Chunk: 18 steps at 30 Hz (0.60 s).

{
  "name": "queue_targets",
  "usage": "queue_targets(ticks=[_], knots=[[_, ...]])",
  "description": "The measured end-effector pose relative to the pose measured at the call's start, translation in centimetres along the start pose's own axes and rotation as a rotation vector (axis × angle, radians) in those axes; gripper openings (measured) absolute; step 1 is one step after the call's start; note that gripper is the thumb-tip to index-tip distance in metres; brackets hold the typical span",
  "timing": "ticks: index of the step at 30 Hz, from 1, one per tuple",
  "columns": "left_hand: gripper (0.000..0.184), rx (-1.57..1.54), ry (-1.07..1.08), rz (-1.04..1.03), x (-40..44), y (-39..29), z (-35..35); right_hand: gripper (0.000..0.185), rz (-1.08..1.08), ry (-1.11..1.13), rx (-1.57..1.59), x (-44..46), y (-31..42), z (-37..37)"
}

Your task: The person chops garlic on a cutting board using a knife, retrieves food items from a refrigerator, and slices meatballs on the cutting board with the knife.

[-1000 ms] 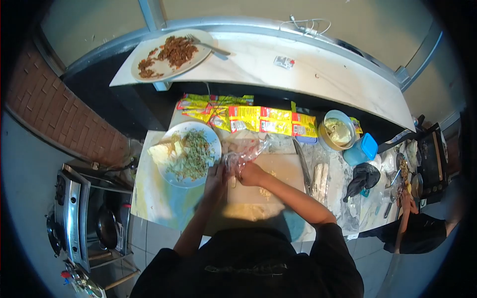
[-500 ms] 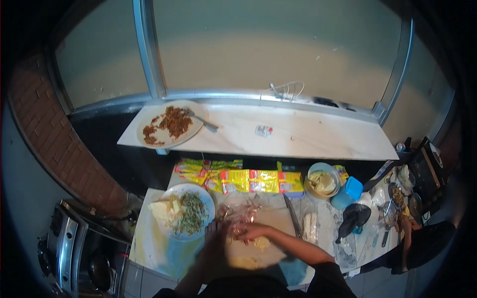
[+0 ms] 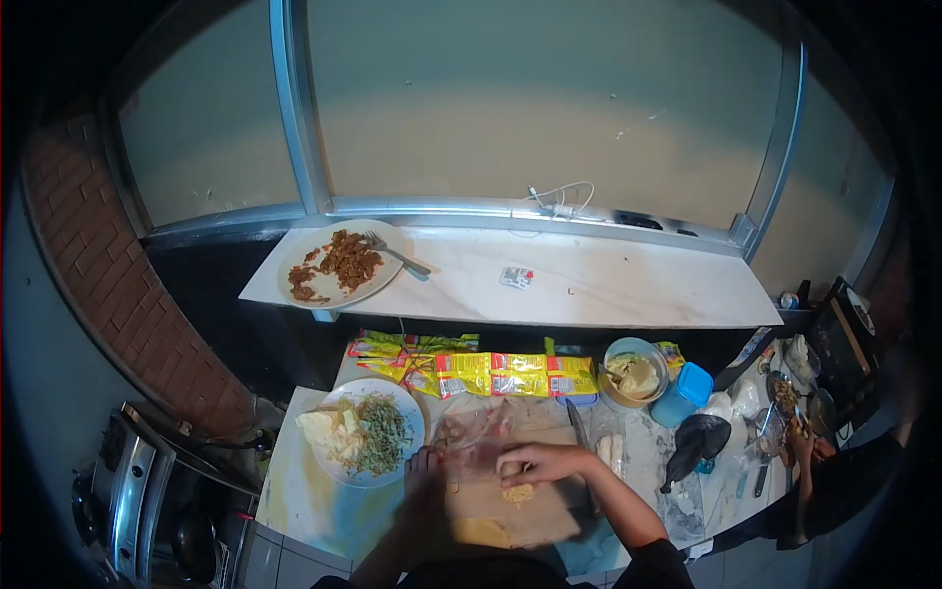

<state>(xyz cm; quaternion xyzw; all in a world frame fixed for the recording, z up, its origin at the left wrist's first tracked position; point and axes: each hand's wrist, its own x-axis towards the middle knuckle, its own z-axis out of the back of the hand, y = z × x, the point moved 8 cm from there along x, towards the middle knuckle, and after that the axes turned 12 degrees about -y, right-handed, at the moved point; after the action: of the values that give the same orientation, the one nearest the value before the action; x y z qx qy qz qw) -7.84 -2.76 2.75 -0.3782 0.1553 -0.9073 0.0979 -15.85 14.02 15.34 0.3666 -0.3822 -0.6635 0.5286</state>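
Observation:
My right hand is curled over the cutting board, its fingers pinched together just above a small pile of finely chopped pale yellow bits. What lies between those fingertips is too small to make out. My left hand is in shadow at the board's left side, fingers stretched forward and apart, close to a clear plastic bag with reddish pieces in it. A knife lies along the board's right edge. Left of my left hand is a white plate with chopped greens and pale shredded pieces.
Yellow sachets lie behind the board. At right stand a tub, a blue-lidded container and a black bag. A plate of brown food with a fork sits on the raised shelf. A co-worker works at far right.
My right hand has lifted away from the plastic bag and moved right, over the chopped pile, with its fingers curled. My left hand stays near the bag. The view has tilted slightly up.

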Motion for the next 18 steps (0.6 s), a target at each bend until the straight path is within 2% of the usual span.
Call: queue_targets(ticks=[1, 2, 4, 5, 7, 9, 11, 12, 13, 14, 15, 16, 17, 18], knots=[[0.021, -0.002, 0.011, 0.005, -0.2, 0.3, -0.4, 0.026, -0.101, -0.076, 0.065, -0.6, -0.4, 0.6], [0.027, 0.027, -0.027, -0.016, -0.3, 0.4, -0.6, 0.026, -0.112, -0.072, 0.076, -1.0, -0.4, 0.8], [0.04, 0.051, -0.035, -0.018, -0.1, -0.6, 0.4, 0.024, -0.164, -0.313, 0.234, -1.8, -0.8, 2.8], [0.047, 0.049, -0.007, 0.002, 0.4, -1.4, 0.9, 0.024, -0.181, -0.303, 0.252, -2.0, -1.0, 2.6], [0.041, 0.01, -0.093, 0.015, 2.1, -3.6, 2.2, 0.022, -0.115, -0.482, 0.375, -2.3, -1.1, 3.5], [0.051, -0.041, -0.014, -0.034, 3.2, -4.0, 1.6, 0.022, -0.171, -0.508, 0.488, -2.6, -0.6, 3.1], [0.037, -0.152, -0.06, 0.027, 2.5, -1.2, -0.9, 0.022, -0.229, -0.543, 0.586, -3.1, -1.1, 2.7], [0.037, -0.156, -0.048, 0.04, 3.2, -1.4, -0.3, 0.022, -0.131, -0.581, 0.753, -3.4, -0.7, 3.3], [0.034, -0.4, -0.074, 0.246, 4.4, -0.9, 1.0, 0.021, -0.027, -0.621, 0.915, -3.9, -0.3, 4.0], [0.034, -0.641, -0.102, 0.451, 4.9, 0.0, 1.4, 0.021, -0.039, -0.623, 0.916, -4.2, -0.7, 4.2], [0.034, -0.643, -0.097, 0.459, 4.9, 1.3, 1.2, 0.021, -0.016, -0.692, 0.978, -4.7, -1.2, 4.8], [0.036, -0.655, 0.08, 0.736, 3.5, 4.3, -0.8, 0.02, 0.008, -0.76, 1.037, -5.2, -1.8, 5.4], [0.039, -0.657, 0.26, 1.012, 1.3, 6.3, -2.7, 0.023, -0.145, -0.801, 0.794, -5.2, -3.5, 5.3], [0.039, -0.658, 0.258, 1.02, 1.5, 6.3, -2.5, 0.023, -0.151, -0.796, 0.793, -4.6, -4.5, 4.8]])
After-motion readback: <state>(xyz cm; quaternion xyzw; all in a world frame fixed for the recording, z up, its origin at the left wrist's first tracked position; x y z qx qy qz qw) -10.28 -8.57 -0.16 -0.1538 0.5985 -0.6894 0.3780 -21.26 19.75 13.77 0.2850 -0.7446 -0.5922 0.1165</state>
